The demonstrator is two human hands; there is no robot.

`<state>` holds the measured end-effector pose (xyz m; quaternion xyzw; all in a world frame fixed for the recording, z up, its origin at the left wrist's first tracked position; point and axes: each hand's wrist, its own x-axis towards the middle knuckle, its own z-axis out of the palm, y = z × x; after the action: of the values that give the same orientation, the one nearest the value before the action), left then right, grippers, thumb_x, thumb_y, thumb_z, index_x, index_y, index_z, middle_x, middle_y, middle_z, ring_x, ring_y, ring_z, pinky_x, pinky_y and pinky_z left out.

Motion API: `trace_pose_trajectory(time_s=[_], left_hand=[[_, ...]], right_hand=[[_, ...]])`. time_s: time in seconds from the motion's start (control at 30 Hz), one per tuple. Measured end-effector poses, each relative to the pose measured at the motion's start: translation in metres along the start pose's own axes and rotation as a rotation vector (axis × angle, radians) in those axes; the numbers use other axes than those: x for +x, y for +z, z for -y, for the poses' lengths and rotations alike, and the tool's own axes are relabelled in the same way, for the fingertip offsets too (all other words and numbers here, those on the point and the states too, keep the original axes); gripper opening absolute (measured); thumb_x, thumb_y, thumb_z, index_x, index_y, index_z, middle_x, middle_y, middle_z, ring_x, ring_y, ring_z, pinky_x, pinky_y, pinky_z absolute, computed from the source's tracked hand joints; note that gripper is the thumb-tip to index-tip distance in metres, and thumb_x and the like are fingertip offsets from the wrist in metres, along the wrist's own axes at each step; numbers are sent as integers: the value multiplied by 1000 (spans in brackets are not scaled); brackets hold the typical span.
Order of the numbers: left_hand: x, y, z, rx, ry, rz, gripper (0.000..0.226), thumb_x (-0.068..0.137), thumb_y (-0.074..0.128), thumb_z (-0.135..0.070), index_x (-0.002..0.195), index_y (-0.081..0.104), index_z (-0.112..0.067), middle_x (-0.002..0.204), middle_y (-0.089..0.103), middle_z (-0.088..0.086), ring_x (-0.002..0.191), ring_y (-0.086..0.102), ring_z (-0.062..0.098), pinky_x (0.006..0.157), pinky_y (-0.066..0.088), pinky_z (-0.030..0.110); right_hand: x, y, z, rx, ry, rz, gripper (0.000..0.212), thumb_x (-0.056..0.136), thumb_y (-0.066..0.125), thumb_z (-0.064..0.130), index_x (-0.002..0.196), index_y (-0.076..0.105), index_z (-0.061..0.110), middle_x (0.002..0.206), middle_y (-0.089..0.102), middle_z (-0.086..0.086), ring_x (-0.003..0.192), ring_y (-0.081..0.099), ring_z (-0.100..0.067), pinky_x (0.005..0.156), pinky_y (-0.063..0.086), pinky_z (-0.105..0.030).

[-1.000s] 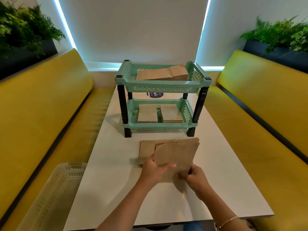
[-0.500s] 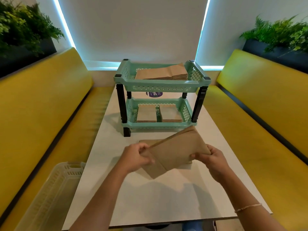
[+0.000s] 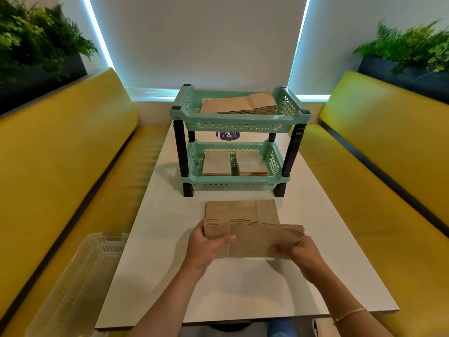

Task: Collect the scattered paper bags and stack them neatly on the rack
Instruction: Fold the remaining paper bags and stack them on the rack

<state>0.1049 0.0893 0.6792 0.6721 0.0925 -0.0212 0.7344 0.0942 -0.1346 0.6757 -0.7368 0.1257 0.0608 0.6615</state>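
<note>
On the white surface between two yellow benches, we see from our head view a mint-green two-tier rack on black legs, standing toward the far end. A round purple sticker shows on the surface behind it; we cannot read its lettering. A pale plastic crate rests on the left bench, just beside the surface edge, and green plants fill dark planters above both backrests. Nothing stands between our hands and the rack.

The rack's top tier carries a flat stack of brown bags, its far end raised against the rim. The bottom tier holds two smaller piles side by side, the left pile and the right pile, apart from each other.

Near us, a few more bags lie flat on the surface in front of the rack. Our left hand and right hand are both closed on a held bundle of paper bags, one at each short end, thumbs on top. The bundle is brown, creased down the middle, its layered edges fanned slightly at the far side, and it overlaps the near edge of the flat bags; whether it touches them we cannot quite tell.
</note>
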Motion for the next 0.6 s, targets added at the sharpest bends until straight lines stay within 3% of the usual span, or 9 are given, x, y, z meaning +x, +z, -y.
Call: trace_pose_trajectory(time_s=[0.13,0.27,0.33,0.43,0.5,0.57,0.6], left_hand=[[0,-4,5,83,-4,24,49,57,85,3,94,63,-20,97,67,-5,92,61,7,80,50,22],[-2,-6,15,92,-141,94,41,58,81,13,86,67,-15,91,71,6,80,70,11,64,54,18],[1,-10,12,149,-126,89,36,60,81,10,83,68,-15,92,72,6,79,70,10,64,53,16],[5,-13,-11,339,-49,125,34,63,85,-4,88,66,-18,94,71,1,88,68,15,70,52,15],[5,-11,-35,507,5,155,40,65,85,-11,98,65,-20,93,67,-4,88,64,13,70,49,15],[5,-3,-60,594,58,193,37,67,81,-8,98,67,-21,88,66,-7,85,63,11,69,49,17],[4,2,-70,636,97,218,29,69,77,-6,89,67,-25,80,64,-9,80,61,10,67,48,17]], right_hand=[[1,-1,-6,-80,-24,15,29,70,70,-15,90,70,6,85,72,-9,80,68,-23,57,53,-19],[0,0,-5,-88,-15,11,25,70,69,-14,85,71,7,83,72,-8,80,67,-25,56,52,-19],[-1,-3,10,-100,-53,17,22,68,73,-7,83,69,9,80,70,-6,78,64,-23,57,50,-18],[-5,-8,48,-206,-180,-23,40,70,78,3,102,61,21,97,63,0,92,58,-21,67,46,-17],[-13,-5,85,-452,-411,-104,63,68,82,17,122,51,25,110,55,8,100,52,-15,75,40,-15],[-27,8,126,-738,-649,-87,83,67,80,35,138,39,25,124,47,9,115,43,-13,93,36,-21],[-33,18,146,-907,-711,-34,85,70,76,40,142,33,26,132,43,7,124,37,-14,106,30,-29]])
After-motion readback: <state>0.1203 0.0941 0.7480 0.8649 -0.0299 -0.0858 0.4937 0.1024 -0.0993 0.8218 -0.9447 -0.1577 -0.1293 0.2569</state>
